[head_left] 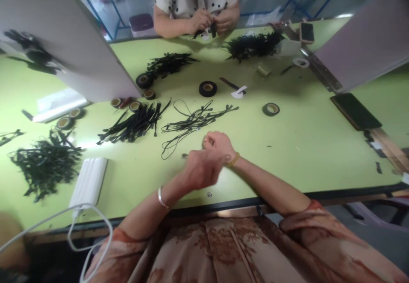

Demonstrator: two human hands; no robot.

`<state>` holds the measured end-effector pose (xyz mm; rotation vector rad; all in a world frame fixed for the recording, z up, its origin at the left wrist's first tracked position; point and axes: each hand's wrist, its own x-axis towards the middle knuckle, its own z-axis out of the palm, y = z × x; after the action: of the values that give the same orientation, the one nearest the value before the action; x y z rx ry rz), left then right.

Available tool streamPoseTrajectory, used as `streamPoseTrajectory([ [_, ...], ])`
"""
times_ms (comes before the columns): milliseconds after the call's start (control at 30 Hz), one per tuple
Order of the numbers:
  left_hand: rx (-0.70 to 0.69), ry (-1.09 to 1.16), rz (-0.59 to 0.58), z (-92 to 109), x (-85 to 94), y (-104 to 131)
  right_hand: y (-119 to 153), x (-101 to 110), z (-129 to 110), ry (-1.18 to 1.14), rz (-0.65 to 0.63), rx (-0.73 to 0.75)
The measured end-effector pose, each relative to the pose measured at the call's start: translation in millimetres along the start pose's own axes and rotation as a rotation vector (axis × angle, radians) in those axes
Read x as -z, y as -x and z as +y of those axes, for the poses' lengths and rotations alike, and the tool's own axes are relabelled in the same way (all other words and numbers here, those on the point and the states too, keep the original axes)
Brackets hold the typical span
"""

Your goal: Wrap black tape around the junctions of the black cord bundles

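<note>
My left hand (204, 170), with a silver bangle at its wrist, crosses in front of my right wrist. It is closed and slightly blurred, and whatever its fingers hold is hidden. My right hand (219, 144), a yellow bracelet at the wrist, is curled into a loose fist just beyond it; I cannot make out anything inside. Thin black cables (191, 121) lie in a loose bunch right beyond my hands. A small dark piece (184, 155) shows beside my left hand. Left of the cables is a pile of thicker black cords (134, 123).
Black tape rolls (208, 88) and another roll (271, 109) lie on the green table (287, 155). A white power bank (88, 181) with a cable sits at left, near a black cable heap (47, 164). A phone (355, 111) lies right. A co-worker's hands (211, 21) work opposite.
</note>
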<state>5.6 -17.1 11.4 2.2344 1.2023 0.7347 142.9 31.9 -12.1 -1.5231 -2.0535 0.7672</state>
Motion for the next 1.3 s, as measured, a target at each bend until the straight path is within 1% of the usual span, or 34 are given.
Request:
streamPoseTrajectory([
  [33,-0.017,0.072,0.019,5,0.7,0,-2,-1,2,0.039,-0.009,-0.009],
  [67,0.023,0.148,0.058,7,2.3,0,-3,-1,3,0.087,0.009,-0.012],
  [100,0.096,0.223,0.103,7,4.5,0,-3,-1,4,0.145,0.000,0.010],
  [167,0.251,0.376,0.178,-3,10.6,-3,-1,-1,3,0.282,-0.003,0.082],
  [200,0.287,0.466,0.195,-10,13.8,-4,0,-2,2,0.341,-0.010,0.115],
  [233,0.305,0.547,0.174,-17,16.7,-6,2,-2,1,0.390,-0.017,0.143],
  [300,0.344,0.646,0.168,-29,21.2,-7,5,-4,-2,0.451,-0.038,0.181],
  [400,0.397,0.685,0.192,-36,25.7,-8,7,-6,-4,0.500,-0.058,0.216],
  [467,0.423,0.621,0.234,-37,30.6,-7,8,-7,-3,0.512,-0.067,0.220],
  [500,0.429,0.551,0.261,-38,34.6,-7,8,-7,-2,0.509,-0.076,0.224],
  [600,0.430,0.196,0.381,-48,52.9,-6,9,-8,1,0.484,-0.101,0.264],
  [667,0.454,-0.055,0.502,-64,67.3,-5,9,-8,3,0.473,-0.090,0.300],
  [700,0.477,-0.149,0.530,-74,73.8,-4,9,-9,4,0.465,-0.079,0.311],
  [767,0.524,-0.282,0.544,-95,83.2,-2,9,-11,6,0.441,-0.054,0.325],
  [800,0.515,-0.329,0.536,-103,85.9,-1,9,-12,7,0.427,-0.041,0.329],
  [833,0.502,-0.375,0.555,-110,87.1,0,9,-13,9,0.413,-0.025,0.331],
  [867,0.498,-0.411,0.566,-114,87.0,0,8,-14,10,0.399,-0.008,0.332],
  [900,0.501,-0.429,0.564,-115,85.7,1,8,-14,11,0.386,0.012,0.333],
  [933,0.508,-0.424,0.534,-113,83.4,0,7,-14,12,0.375,0.032,0.333],
  [967,0.511,-0.398,0.464,-108,80.1,0,7,-14,12,0.360,0.049,0.331],
  [1067,0.464,-0.294,0.121,-91,66.4,-3,5,-12,14,0.304,0.090,0.319],
  [1100,0.469,-0.320,0.064,-87,61.4,-4,4,-11,15,0.285,0.101,0.316],
  [1167,0.499,-0.394,0.050,-82,52.5,-5,4,-10,17,0.254,0.118,0.318],
  [1200,0.505,-0.397,0.034,-82,49.5,-5,3,-9,18,0.243,0.126,0.322],
  [1233,0.515,-0.373,0.021,-83,47.7,-5,3,-9,19,0.234,0.132,0.326],
  [1300,0.539,-0.243,0.002,-86,47.6,-5,2,-9,21,0.219,0.140,0.333],
])
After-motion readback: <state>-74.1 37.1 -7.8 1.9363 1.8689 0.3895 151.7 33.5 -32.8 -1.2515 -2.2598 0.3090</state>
